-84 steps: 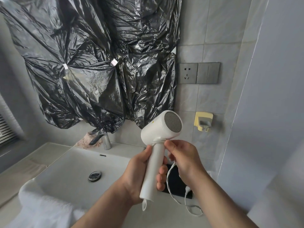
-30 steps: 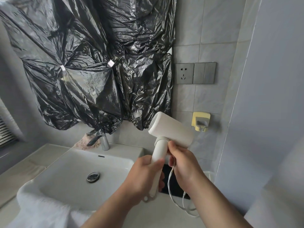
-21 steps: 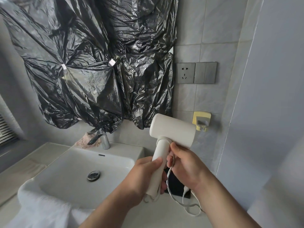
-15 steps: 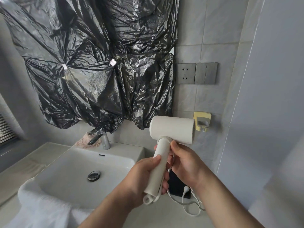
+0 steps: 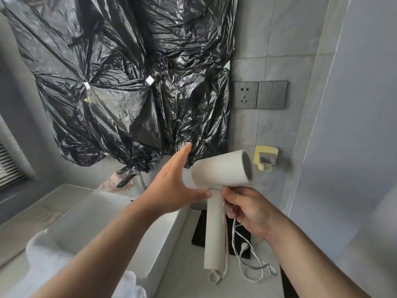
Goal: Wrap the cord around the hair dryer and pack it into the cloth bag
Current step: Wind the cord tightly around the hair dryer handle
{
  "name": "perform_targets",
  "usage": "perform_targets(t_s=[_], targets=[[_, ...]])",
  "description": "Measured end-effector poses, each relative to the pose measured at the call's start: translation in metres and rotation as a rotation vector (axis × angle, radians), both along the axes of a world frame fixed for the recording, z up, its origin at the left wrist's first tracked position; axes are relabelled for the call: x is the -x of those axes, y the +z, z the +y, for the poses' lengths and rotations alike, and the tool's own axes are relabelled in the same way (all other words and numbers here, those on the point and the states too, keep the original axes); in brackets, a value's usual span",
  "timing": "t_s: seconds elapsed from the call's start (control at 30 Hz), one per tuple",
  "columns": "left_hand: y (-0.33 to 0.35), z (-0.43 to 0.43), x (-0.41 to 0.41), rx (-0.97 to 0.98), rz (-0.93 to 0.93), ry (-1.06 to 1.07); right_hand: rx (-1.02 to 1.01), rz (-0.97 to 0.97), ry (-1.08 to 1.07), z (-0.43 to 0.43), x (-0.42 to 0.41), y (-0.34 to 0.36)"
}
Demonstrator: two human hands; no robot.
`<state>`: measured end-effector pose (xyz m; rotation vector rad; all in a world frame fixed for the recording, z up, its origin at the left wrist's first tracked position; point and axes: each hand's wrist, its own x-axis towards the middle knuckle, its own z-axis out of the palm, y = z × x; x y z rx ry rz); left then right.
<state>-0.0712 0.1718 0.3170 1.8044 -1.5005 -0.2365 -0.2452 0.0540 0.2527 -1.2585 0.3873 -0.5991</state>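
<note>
Black plastic sheeting (image 5: pixel 129 82) covers the wall; socket (image 5: pixel 246 94) beside it; yellow hook (image 5: pixel 265 157) below.

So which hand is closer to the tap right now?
Left. The left hand is spread open just right of the tap, thumb at the hair dryer. The right hand grips the hair dryer by its handle, farther right.

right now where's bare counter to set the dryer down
A narrow strip of bare counter lies between the sink wall and the black mat. The ledge left of the sink, beyond the towel, is also bare. It is crowded under the hair dryer: mat, loose cord and plug.
</note>
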Motion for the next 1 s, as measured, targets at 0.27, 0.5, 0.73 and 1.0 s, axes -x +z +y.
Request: perform_targets(t_s=[0.27, 0.5, 0.73, 1.0], targets=[[0.023, -0.024, -0.007, -0.29, -0.039, -0.21, 0.123, 0.187, 0.206, -0.004, 0.001, 0.012], [0.003, -0.024, -0.003, -0.111, 0.399, -0.297, 0.094, 0.117, 0.25, -0.012, 0.007, 0.017], [-0.004, -0.024, 0.006, 0.021, 0.529, -0.156, -0.128, -0.039, 0.293, -0.011, 0.009, 0.02], [-0.013, -0.03, 0.017, 0.133, 0.736, -0.03, -0.565, -0.526, 0.276, -0.002, -0.009, 0.0]])
